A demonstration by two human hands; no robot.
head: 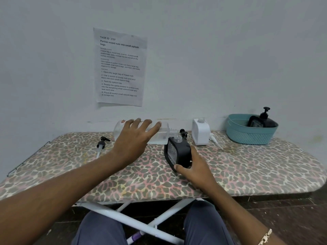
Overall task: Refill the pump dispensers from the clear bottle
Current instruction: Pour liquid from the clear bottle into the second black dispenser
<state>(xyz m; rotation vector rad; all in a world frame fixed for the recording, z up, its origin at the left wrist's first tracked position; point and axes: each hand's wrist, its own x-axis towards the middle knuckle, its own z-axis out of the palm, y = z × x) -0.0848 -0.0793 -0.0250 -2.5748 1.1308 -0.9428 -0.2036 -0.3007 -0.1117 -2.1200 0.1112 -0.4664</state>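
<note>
Clear plastic bottle (163, 134), gripped sideways over the leopard-print board (247, 165) by spread fingers of the left hand (136, 138), necks toward the open black square dispenser (178, 152), which the right hand (196, 170) clamps tilted, presumably to catch the pour.

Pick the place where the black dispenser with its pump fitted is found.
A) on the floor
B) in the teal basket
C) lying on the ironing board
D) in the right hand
B: the pump-topped black dispenser sits inside the teal basket; the open-necked black dispenser gripped by the right hand has no pump.
</note>
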